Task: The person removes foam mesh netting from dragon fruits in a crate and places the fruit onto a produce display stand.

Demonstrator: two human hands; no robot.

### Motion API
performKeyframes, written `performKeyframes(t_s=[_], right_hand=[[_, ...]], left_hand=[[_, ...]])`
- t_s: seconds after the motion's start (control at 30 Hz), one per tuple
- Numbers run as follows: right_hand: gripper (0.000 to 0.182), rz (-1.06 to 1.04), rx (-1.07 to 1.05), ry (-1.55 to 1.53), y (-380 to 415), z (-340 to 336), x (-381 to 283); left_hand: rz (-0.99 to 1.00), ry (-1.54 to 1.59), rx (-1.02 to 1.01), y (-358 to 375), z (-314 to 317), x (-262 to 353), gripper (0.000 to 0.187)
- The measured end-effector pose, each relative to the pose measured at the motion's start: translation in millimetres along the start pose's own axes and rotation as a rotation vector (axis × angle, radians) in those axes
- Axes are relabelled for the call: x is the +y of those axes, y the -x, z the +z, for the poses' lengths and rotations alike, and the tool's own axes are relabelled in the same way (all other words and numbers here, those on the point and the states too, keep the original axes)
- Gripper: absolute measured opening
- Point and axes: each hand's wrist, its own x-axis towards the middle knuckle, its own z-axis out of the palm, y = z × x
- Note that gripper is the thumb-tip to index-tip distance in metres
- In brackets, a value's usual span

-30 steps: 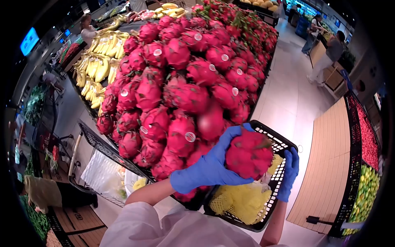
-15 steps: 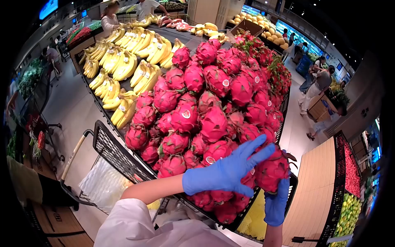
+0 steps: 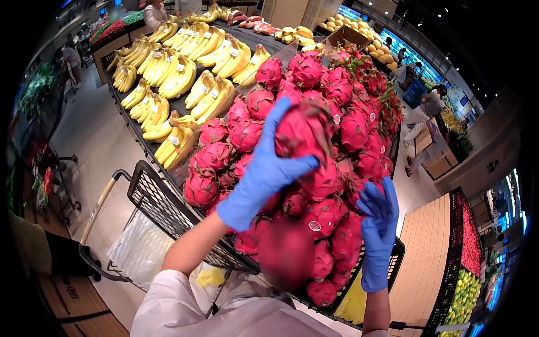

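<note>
— What have your hands got right now, from the head camera?

— My left hand (image 3: 264, 171), in a blue glove, is up against a dragon fruit (image 3: 300, 132), fingers curled round its left side and thumb pressing into its lower edge, so I'm holding it at the top of the dragon fruit pile (image 3: 337, 163)

— And the other one?

— My right hand (image 3: 379, 224), gloved too, holds nothing. Its fingers are spread wide and loose, and it sits just beside the right flank of the pile, near the lower fruits. I can't tell if it touches them

— Where is that fruit against everything else?

— High on the heap, among the other pink fruits, with the bananas (image 3: 179, 73) laid out in rows on the display to the left and behind. Below my left forearm stands a black wire cart (image 3: 163, 208) with a clear plastic bag (image 3: 135, 253) hanging inside it. A black basket (image 3: 393, 264) shows under my right wrist, with yellow netting (image 3: 351, 300) in it

— Anything else around?

— A blurred red patch hides part of the lower pile. Other people stand in the aisle to the far right, well apart from me
</note>
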Motion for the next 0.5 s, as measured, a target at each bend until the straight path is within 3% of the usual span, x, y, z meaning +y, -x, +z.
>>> performKeyframes(t_s=[0.07, 0.13, 0.27, 0.33, 0.5], right_hand=[[0.059, 0.086, 0.074, -0.054, -1, -18, 21], [0.052, 0.086, 0.149, -0.047, 5, -9, 8], [0.046, 0.176, 0.08, -0.085, 16, -17, 11], [0.047, 0.27, 0.035, -0.073, 22, -23, 12], [0.03, 0.34, 0.177, -0.053, 34, -28, -4]], left_hand=[[0.001, -0.183, 0.098, -32, -17, -4, 0.091], [0.3, -0.798, 0.111, -64, -52, -37, 0.091], [0.176, -0.898, 0.062, -80, -86, -83, 0.092], [0.044, -1.128, 0.061, -77, -89, -91, 0.094], [0.111, -1.239, 0.044, -80, -93, -95, 0.092]])
